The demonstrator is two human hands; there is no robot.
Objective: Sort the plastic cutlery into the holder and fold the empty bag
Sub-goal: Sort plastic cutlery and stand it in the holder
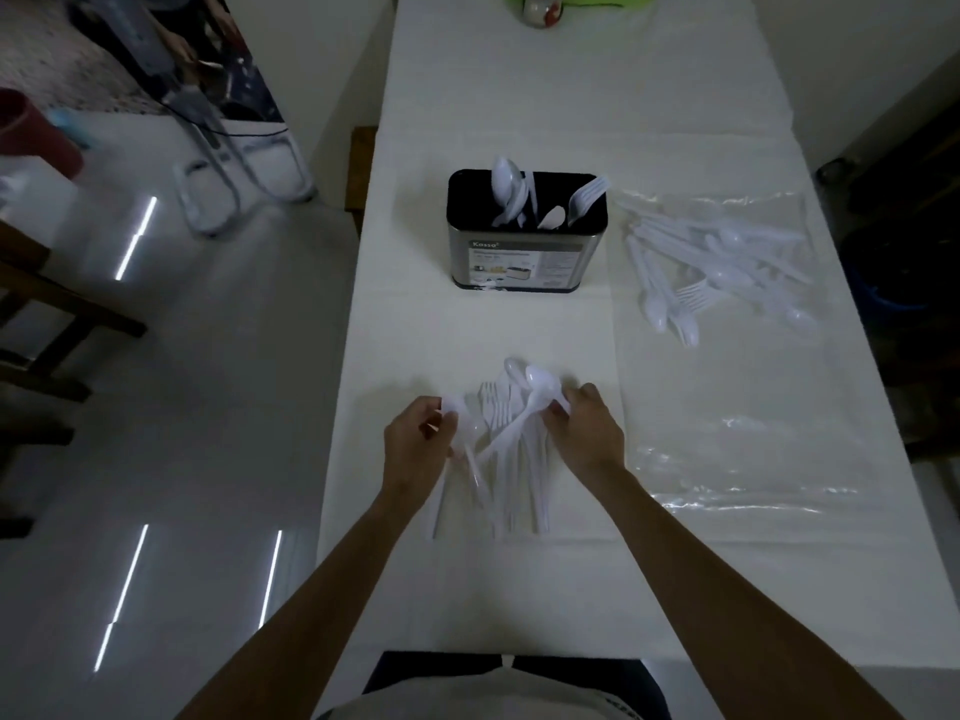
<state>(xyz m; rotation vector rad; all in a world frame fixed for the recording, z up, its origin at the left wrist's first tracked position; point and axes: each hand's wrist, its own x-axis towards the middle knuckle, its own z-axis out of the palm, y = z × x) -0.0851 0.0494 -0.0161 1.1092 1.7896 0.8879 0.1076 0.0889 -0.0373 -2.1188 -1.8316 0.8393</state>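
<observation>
Task looks early to midway, by my reckoning. The holder (pixel 525 236), a black-topped metal tub, already has a handful of spoons and forks standing in it.

Nearer the person than the holder lies a loose pile of cutlery (pixel 501 444). Left hand (pixel 415 444) is pinched on a piece at the pile's left edge. Right hand (pixel 584 428) is curled round a spoon at its right edge.

Right of the holder, a second heap of cutlery (pixel 711 262) sits on or in a clear bag (pixel 727 449); cannot tell which. The bag lies flat, not folded.

Surface: a long table (pixel 467 589) under white cloth. Left of the holder, off the table, glossy pale floor with light streaks, dark wooden furniture and a metal frame. Dim room.
</observation>
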